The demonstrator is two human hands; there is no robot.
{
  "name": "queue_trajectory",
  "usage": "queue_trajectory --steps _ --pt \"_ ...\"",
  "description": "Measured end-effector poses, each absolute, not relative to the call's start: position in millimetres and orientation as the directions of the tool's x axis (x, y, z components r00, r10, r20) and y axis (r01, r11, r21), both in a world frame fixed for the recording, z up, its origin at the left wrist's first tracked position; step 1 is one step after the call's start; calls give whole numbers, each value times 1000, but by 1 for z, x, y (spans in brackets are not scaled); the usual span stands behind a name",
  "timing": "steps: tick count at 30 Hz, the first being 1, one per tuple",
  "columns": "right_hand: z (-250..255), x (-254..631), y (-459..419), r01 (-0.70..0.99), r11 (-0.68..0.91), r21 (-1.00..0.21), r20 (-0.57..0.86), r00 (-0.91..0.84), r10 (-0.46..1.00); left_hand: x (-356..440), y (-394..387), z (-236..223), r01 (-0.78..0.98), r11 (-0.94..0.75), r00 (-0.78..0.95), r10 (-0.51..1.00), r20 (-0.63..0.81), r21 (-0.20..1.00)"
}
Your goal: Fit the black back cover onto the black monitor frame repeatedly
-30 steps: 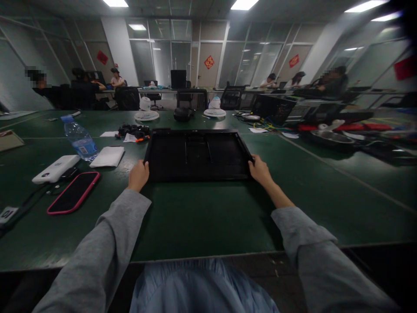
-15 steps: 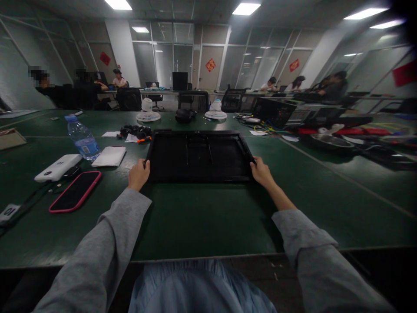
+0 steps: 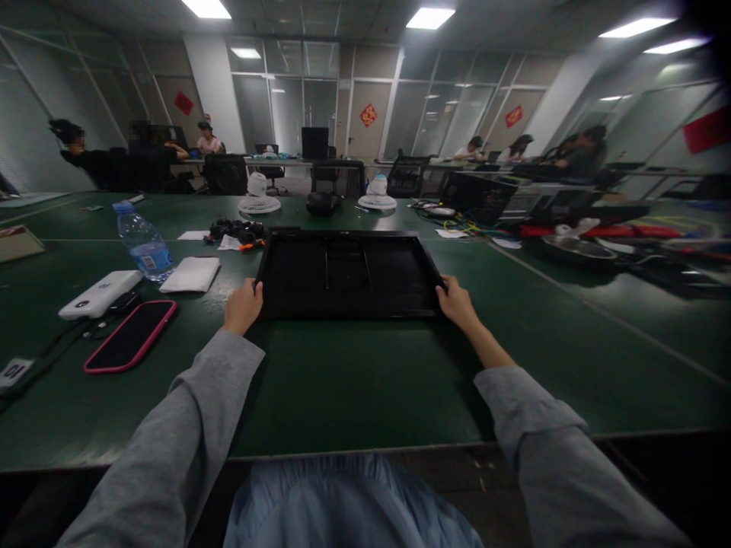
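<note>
A wide black rectangular panel [image 3: 297, 278] with a raised rim lies on the green table in front of me. Two thin lines and a darker shape show in its middle, and a small pale mark sits on its far edge; its exact kind I cannot make out. My left hand [image 3: 244, 306] grips the left side near the front corner, thumb on top. On the opposite side, my right hand [image 3: 457, 301] is closed around the right edge, also thumb up. The undersides of the panel and most fingertips are hidden.
Left of the panel are a white notepad [image 3: 191, 275], a water bottle [image 3: 145, 247], a white power bank [image 3: 101, 294] and a pink-edged phone [image 3: 131, 337]. Beyond stand two white fans [image 3: 259, 196]. A pan [image 3: 579, 247] and cables [image 3: 468, 222] lie right. People sit farther back.
The view has shifted very slightly. Both hands keep their hold on the panel's sides, and the panel stays in nearly the same place.
</note>
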State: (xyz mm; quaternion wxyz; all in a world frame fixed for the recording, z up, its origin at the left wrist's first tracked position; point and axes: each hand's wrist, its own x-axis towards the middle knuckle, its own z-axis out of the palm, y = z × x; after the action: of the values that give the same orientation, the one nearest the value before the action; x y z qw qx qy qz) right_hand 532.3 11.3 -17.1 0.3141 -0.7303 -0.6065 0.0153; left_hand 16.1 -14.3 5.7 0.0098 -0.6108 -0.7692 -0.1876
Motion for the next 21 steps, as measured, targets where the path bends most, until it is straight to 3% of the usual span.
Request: queue_trajectory --steps 21 --pt "-17 529 10 889 -72 -452 338 245 908 18 -13 5 935 212 -281 932 228 285"
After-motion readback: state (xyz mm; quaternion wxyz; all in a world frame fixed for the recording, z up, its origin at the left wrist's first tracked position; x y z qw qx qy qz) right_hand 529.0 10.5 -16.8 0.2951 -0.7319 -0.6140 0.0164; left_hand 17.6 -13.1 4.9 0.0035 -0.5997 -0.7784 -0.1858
